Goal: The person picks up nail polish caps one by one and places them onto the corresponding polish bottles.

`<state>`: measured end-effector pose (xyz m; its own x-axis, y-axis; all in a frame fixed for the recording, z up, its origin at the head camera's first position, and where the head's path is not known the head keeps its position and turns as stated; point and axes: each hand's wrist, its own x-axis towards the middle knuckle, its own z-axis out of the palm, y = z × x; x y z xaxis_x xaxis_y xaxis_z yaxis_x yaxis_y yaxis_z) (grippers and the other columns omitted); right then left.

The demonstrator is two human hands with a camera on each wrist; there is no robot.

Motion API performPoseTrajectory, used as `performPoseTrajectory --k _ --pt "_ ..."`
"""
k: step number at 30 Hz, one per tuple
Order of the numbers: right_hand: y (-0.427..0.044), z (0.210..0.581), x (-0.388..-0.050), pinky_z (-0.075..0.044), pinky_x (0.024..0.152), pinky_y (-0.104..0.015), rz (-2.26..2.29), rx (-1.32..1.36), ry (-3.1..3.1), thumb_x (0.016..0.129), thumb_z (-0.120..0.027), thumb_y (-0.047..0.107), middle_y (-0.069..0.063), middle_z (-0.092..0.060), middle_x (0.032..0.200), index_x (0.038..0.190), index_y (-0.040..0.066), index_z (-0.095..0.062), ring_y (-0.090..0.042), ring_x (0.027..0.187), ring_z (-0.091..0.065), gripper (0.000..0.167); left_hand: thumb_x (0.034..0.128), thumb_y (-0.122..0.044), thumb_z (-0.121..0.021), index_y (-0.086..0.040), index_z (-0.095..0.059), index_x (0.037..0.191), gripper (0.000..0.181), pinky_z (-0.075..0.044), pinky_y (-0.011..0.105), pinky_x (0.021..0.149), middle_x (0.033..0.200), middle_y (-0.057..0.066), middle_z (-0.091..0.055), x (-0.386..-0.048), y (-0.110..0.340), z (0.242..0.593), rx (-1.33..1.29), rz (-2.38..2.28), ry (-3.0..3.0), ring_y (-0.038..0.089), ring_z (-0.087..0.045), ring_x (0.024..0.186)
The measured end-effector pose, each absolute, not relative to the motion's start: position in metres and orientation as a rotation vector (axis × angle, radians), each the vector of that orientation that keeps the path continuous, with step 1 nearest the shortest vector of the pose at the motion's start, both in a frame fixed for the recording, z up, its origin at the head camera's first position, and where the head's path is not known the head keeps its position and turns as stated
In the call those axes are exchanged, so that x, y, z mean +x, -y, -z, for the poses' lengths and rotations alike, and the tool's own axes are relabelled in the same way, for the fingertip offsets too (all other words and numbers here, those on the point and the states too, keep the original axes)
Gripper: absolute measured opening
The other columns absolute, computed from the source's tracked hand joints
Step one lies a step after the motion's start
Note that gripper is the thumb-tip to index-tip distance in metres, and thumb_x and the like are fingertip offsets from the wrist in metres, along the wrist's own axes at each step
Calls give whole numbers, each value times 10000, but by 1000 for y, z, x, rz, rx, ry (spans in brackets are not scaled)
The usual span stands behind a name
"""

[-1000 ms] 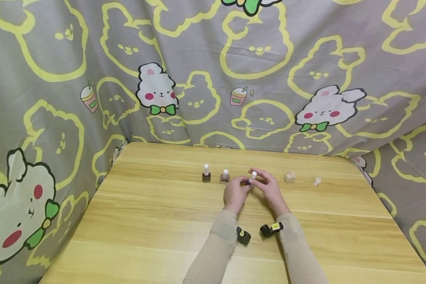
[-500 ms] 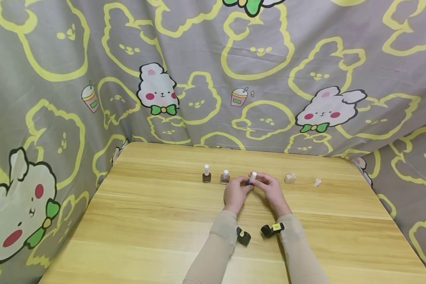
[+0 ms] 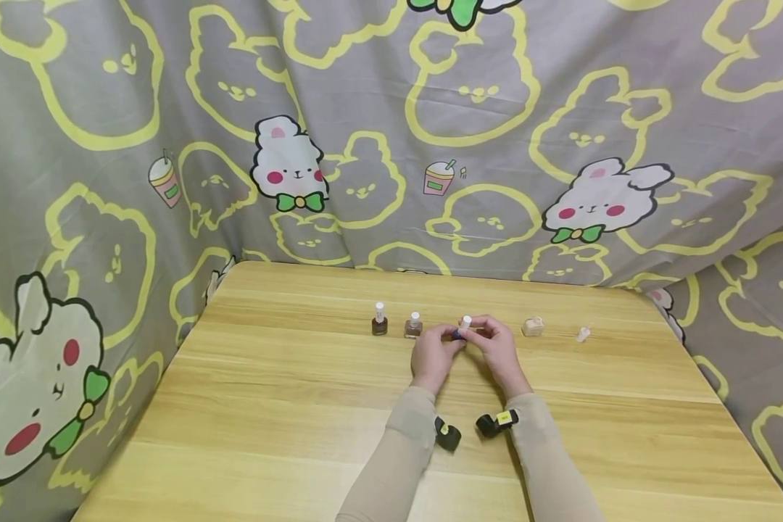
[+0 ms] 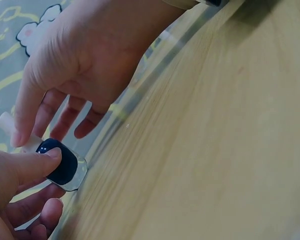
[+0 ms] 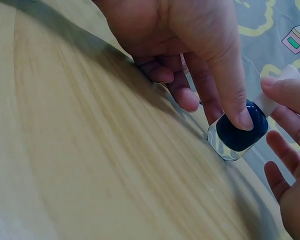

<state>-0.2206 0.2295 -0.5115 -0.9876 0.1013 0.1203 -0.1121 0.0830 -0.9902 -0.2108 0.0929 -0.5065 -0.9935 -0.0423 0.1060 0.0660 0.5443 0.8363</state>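
Observation:
A nail polish bottle [image 5: 242,131] with dark blue polish and a white cap [image 3: 466,321] stands on the wooden table between both hands. My left hand [image 3: 433,357] pinches its glass body, the thumb [image 4: 52,154] lying across the front. Around the cap, the thumb and index finger of my right hand [image 3: 499,350] close, and its other fingers hang loosely in the left wrist view. The cap is still seated on the bottle's neck. In the head view the fingers hide most of the glass.
Left of the hands stand a dark brown polish bottle [image 3: 380,325] and a paler brownish one [image 3: 413,328], both white-capped. To the right are a beige bottle [image 3: 533,326] and a small white cap-like piece [image 3: 583,334]. A patterned curtain [image 3: 378,145] borders the table's back.
The right hand's fingers have shifted around the white cap, with the index finger drawn in from its straighter pose. The left hand and the bottle stay in place.

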Motion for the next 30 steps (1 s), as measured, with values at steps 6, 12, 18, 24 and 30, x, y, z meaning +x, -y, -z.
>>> performPoseTrajectory --k 6,12,18,24,30 --pt "-228 511 -221 -533 781 -196 -1992 36 2243 843 -747 83 199 -678 945 1122 -52 -643 -66 856 -649 327 826 -324 -761 -233 -747 1059 251 -542 346 831 1057 -62 -756 -210 -93 505 -31 1431 2643 163 -699 1030" --pt "-226 509 -220 -521 832 -192 -1963 32 2263 861 -727 75 -10 -703 1107 1184 -52 -633 -91 959 -632 359 862 -298 -729 -215 -729 1122 273 -546 368 849 1099 -41 -747 -210 -94 504 -28 1431 2643 178 -694 1059" --pt "-230 508 -221 -493 867 -181 -1948 21 2273 864 -730 107 124 -687 1070 1219 -16 -625 -125 1052 -600 391 883 -257 -711 -186 -692 1200 326 -542 382 843 1116 -13 -743 -211 -95 504 10 1445 2665 215 -692 1061" --pt "-238 506 -220 -465 897 -174 -1950 48 2237 883 -716 147 90 -688 1137 1261 -7 -602 -117 1115 -572 424 867 -229 -724 -193 -675 1221 359 -540 400 826 1136 25 -735 -210 -95 502 43 1466 2667 244 -696 1043" --pt "-249 496 -217 -460 879 -159 -1956 66 2178 905 -687 131 51 -702 1154 1277 -38 -573 -48 1097 -577 424 869 -256 -727 -188 -667 1224 367 -533 416 859 1151 30 -724 -210 -95 497 60 1511 2647 240 -680 1067"
